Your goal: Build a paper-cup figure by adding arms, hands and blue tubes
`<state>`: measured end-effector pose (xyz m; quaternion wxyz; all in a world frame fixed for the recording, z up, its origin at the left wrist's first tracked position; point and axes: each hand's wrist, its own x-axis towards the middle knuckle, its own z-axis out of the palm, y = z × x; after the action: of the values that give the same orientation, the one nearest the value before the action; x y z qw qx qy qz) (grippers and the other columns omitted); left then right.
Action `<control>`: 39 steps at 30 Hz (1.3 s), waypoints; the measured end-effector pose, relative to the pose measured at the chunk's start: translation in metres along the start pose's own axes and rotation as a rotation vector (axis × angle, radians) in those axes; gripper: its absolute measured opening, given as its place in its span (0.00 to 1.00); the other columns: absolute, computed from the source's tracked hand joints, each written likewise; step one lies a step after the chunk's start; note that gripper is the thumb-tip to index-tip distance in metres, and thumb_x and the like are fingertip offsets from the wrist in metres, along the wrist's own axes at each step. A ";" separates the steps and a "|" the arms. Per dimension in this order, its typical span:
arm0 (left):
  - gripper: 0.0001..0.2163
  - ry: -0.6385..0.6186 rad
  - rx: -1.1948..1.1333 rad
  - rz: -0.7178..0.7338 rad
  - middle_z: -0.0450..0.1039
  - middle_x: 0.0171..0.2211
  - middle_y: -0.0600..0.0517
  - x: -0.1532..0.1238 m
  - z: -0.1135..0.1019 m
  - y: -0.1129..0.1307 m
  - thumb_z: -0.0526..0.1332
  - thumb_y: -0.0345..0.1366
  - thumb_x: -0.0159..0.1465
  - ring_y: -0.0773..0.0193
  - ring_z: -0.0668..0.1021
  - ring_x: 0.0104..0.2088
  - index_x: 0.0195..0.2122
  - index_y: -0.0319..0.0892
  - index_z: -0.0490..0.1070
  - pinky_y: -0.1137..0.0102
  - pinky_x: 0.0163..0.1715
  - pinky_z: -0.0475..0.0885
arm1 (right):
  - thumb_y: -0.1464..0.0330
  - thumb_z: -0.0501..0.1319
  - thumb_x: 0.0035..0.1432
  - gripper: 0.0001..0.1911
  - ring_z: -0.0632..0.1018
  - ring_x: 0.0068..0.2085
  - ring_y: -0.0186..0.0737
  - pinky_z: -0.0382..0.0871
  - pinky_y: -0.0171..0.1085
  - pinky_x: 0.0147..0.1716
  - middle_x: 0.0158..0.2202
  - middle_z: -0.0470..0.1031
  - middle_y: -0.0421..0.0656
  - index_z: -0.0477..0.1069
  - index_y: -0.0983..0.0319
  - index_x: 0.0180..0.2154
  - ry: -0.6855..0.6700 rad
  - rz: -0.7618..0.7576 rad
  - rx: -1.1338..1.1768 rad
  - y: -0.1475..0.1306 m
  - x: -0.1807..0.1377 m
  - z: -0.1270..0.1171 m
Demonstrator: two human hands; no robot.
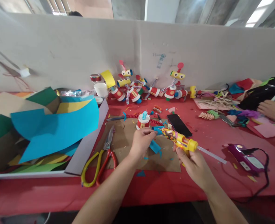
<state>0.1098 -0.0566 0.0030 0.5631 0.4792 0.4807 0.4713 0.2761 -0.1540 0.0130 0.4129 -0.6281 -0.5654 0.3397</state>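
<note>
My right hand (190, 161) is wrapped round a yellow hot glue gun (179, 139), with a clear glue stick (212, 154) poking out of its back end. The gun's nozzle meets a small blue paper piece (158, 130) pinched in the fingertips of my left hand (142, 140). Just beyond stands an upside-down paper cup (142, 122) with folded blue paper on top and red pleated strips at both sides. Another blue paper piece (155, 147) lies on the cardboard (125, 137) under my hands.
Scissors (107, 152) with yellow and red handles lie left, by a box (87, 146) of coloured paper. A black phone (179, 125) and a purple power bank-like device (247, 160) with a cable are right. Several paper-cup figures (132, 93) stand behind. Another person's hand (271, 110) shows far right.
</note>
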 end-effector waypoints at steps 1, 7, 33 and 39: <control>0.06 0.004 0.028 0.014 0.75 0.27 0.50 0.000 0.000 0.001 0.64 0.35 0.52 0.64 0.74 0.29 0.21 0.40 0.79 0.70 0.32 0.67 | 0.50 0.54 0.62 0.20 0.66 0.23 0.34 0.61 0.33 0.20 0.23 0.66 0.38 0.69 0.60 0.34 -0.002 -0.005 0.003 0.000 0.001 0.001; 0.07 0.031 0.139 0.075 0.75 0.26 0.50 -0.002 0.000 0.007 0.64 0.34 0.53 0.61 0.74 0.31 0.19 0.42 0.79 0.68 0.34 0.67 | 0.50 0.54 0.62 0.19 0.62 0.21 0.33 0.56 0.33 0.18 0.20 0.62 0.36 0.68 0.60 0.33 -0.022 0.013 -0.019 -0.001 0.004 0.004; 0.07 0.042 0.158 0.073 0.76 0.27 0.51 -0.005 0.001 0.009 0.63 0.33 0.52 0.61 0.75 0.31 0.20 0.43 0.79 0.69 0.33 0.67 | 0.52 0.52 0.62 0.18 0.63 0.21 0.36 0.58 0.36 0.21 0.19 0.60 0.36 0.64 0.58 0.29 0.003 -0.013 -0.199 -0.001 0.006 0.000; 0.06 0.023 0.118 0.050 0.76 0.28 0.50 -0.004 0.001 0.007 0.64 0.35 0.53 0.61 0.74 0.31 0.22 0.42 0.80 0.70 0.32 0.65 | 0.51 0.52 0.62 0.18 0.64 0.22 0.36 0.60 0.35 0.21 0.19 0.61 0.36 0.64 0.58 0.30 0.026 -0.003 -0.203 0.003 0.009 -0.007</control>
<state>0.1096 -0.0600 0.0104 0.5163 0.5180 0.5019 0.4617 0.2844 -0.1464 0.0137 0.3549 -0.6702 -0.5923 0.2721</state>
